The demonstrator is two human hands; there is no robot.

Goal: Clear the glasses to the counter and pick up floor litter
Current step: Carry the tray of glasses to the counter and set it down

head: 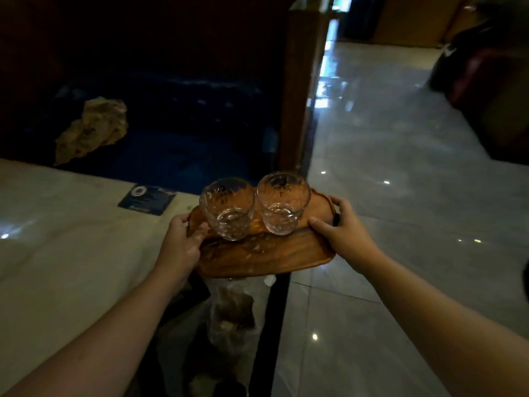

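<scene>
Carrying an oval brown wooden tray, left hand and right hand clamped on opposite rims. Two clear round glasses upright on it (touching, seemingly). Could slide or clink if tilted.

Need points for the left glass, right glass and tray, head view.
left glass (pixel 227 207), head view, on its side wall
right glass (pixel 283 203), head view, on its side wall
tray (pixel 266 253), head view, on the bare wood in front of the glasses

A rock sits beyond a dark card.
</scene>
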